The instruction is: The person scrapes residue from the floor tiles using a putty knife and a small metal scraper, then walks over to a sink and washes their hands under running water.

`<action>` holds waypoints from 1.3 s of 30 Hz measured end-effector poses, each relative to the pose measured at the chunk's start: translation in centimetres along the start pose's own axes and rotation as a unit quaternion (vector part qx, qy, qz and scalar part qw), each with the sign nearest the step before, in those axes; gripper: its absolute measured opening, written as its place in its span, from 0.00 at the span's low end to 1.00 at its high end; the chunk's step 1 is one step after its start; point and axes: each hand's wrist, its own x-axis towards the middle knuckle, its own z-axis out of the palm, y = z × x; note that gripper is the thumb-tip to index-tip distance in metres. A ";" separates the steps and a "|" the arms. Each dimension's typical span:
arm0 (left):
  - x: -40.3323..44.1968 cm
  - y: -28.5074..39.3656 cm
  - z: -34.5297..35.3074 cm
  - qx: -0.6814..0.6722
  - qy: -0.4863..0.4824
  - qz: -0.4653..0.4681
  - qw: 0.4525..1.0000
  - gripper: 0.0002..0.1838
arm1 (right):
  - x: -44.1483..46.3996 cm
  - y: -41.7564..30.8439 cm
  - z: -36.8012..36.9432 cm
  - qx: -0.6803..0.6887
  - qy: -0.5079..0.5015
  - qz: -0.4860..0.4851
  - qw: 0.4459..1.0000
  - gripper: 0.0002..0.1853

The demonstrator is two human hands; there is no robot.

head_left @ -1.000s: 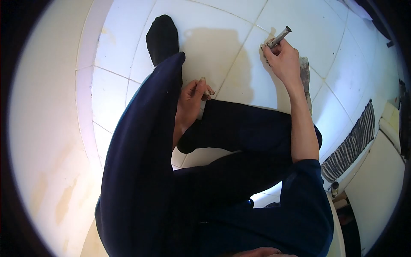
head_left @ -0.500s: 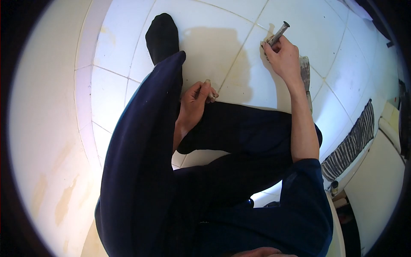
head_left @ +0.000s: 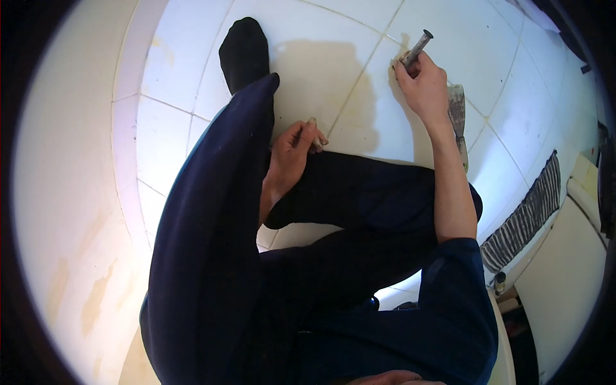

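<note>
1. Since the earliest frame, the right hand (head_left: 425,90) has edged slightly forward, taking the metal rod (head_left: 420,46) with it; the left hand (head_left: 292,154) has shifted a little to the right, and between the last two frames it barely moves.
2. Thumb and fingers of the right hand are closed around the metal rod. It tilts, its flat, flared end pointing up and to the right of the view; the lower end is hidden among the fingers, so I cannot tell whether it touches the floor.
3. The metal rod is over the white tiled floor (head_left: 475,32), well apart from the left hand.
4. The left hand comes out from behind the raised leg (head_left: 212,212), just beside the folded leg (head_left: 359,189). Its thumb and fingers are bunched near each other; I cannot tell whether anything is pinched between them.
5. Just beside the right wrist lies a worn flat blade (head_left: 456,106), partly hidden by the forearm (head_left: 454,186).
6. Farther to the right, near the edge of the view, is a striped cloth (head_left: 523,212), with a small dark bottle-like object (head_left: 500,280) near its lower end.
7. A black-socked foot (head_left: 244,54) rests ahead of the raised leg, and a stained pale wall (head_left: 64,160) rises at the left.
</note>
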 end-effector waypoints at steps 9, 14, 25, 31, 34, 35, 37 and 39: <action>0.1 -0.4 -0.1 0.001 0.006 0.001 1.000 0.22 | 0.0 0.7 0.2 -0.024 -0.003 -0.015 1.000 0.16; 0.2 -0.2 -0.1 -0.001 0.007 0.005 1.000 0.22 | 0.1 0.6 0.1 -0.006 -0.023 0.009 1.000 0.16; 0.0 0.1 0.1 0.001 0.002 0.005 1.000 0.15 | -3.3 -1.8 -1.6 0.306 -0.204 0.112 0.923 0.12; -0.4 1.4 0.1 0.044 -0.012 -0.033 0.998 0.11 | -5.6 -4.4 -0.5 0.427 -0.322 0.155 0.831 0.15; -0.2 0.6 -0.3 0.029 -0.021 -0.031 0.999 0.12 | -5.9 -4.3 0.4 0.447 -0.350 0.178 0.804 0.17; -0.1 0.7 -0.4 0.017 -0.018 -0.034 0.999 0.14 | -6.0 -4.3 0.6 0.445 -0.360 0.179 0.800 0.17; -0.2 0.9 -0.4 -0.011 -0.014 -0.033 0.999 0.15 | -6.3 -4.4 0.9 0.431 -0.380 0.175 0.799 0.17; -0.2 1.1 -0.4 -0.043 -0.009 -0.022 0.999 0.14 | -6.4 -4.3 1.2 0.403 -0.399 0.164 0.807 0.17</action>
